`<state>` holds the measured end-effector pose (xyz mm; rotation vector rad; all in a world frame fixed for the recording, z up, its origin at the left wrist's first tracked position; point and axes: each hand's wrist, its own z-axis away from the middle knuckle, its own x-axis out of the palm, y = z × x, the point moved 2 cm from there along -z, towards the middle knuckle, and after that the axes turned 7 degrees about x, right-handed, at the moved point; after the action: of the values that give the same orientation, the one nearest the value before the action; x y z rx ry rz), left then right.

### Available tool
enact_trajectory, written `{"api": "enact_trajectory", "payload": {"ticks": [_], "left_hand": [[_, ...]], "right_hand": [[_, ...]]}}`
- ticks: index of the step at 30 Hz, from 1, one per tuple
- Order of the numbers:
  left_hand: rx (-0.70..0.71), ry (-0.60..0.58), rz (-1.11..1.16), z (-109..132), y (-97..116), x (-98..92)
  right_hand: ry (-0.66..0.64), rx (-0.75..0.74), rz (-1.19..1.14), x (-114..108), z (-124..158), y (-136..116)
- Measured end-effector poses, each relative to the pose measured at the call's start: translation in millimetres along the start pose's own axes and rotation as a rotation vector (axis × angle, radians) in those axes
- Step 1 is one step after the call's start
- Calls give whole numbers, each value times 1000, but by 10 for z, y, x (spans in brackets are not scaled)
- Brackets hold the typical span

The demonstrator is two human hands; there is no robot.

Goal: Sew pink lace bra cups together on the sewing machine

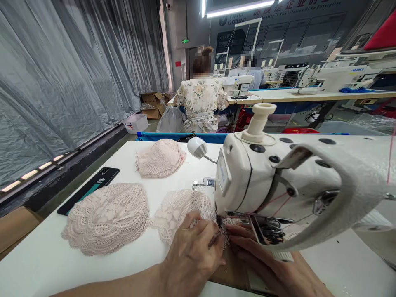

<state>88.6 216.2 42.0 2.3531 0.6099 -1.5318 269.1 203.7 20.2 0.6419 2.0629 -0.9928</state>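
Observation:
At the sewing machine (238,173), my left hand (194,247) is closed, its curled fingers gripping the edge of a pale pink lace cup (182,208) just left of the needle area. My right hand (262,255) reaches in from the other side, under the machine head. Its fingers are stretched out and lie flat by the lace at the presser foot (220,222); the machine partly hides them. Left of the lace cup lies a stack of similar lace cups (108,218), seemingly joined to it by a thin strip. More plain pink cups (161,159) rest farther back.
A dark phone (103,177) lies on the white table (34,260), partly under the lace stack. A small white lamp (197,147) stands beside the machine head. Ahead, a person in a floral top (201,99) sits at another sewing table. A grey curtain (68,62) hangs at left.

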Motion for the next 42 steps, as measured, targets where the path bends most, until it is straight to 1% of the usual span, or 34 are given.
{"api": "enact_trajectory", "payload": {"ticks": [6,16,29,37,42], "left_hand": [[-4,14,-15,17,13,27],[-22,23,-3,12,46,1],[-39,13,10,19,54,27],[-54,7,7,44,60,53],[-45,30,-7,30,60,45]], "right_hand": [[4,3,4,9,3,-2],[36,-15,45,-91,-59,-145],[-20,-12,57,2,14,-40],[-41,10,77,10,31,-44],[-22,-36,136,-20,-11,-92]]}}
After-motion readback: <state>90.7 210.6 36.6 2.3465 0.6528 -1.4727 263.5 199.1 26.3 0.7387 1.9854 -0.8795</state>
